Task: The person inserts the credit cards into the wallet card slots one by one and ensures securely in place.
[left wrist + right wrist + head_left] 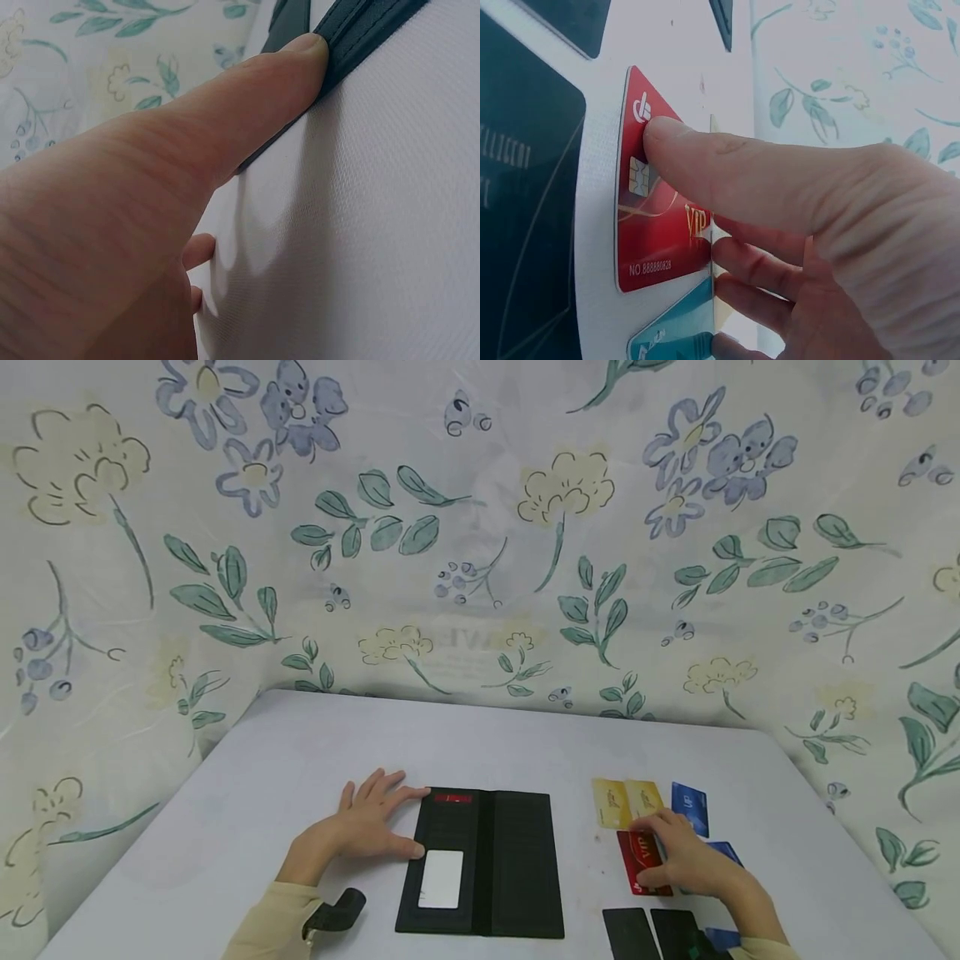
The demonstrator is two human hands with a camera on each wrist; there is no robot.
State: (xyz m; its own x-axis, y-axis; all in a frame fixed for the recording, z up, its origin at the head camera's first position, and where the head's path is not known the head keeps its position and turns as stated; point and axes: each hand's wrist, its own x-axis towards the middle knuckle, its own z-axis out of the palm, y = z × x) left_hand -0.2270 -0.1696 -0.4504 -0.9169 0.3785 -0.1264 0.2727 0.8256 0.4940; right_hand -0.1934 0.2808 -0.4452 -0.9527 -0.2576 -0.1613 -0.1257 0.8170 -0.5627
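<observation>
A black card wallet [522, 864] lies spread flat on the table, with a white card [441, 881] in a lower left pocket and a red edge [453, 798] showing in its top left slot. My left hand [363, 827], fingers spread, touches the wallet's left edge with thumb and index finger; in the left wrist view the thumb [255, 97] presses on that edge. On the right, my right hand [690, 857] grips a red VIP card [654, 225] across its width, thumb at the near edge and fingers at the far one. The hand covers part of the card.
Two gold cards [612, 802] lie beyond the red one, with a blue card [690, 808] beside them. Another blue card [725, 852] and a teal card [676, 330] are partly hidden by the right hand. Two black cards [628, 933] lie nearer the front.
</observation>
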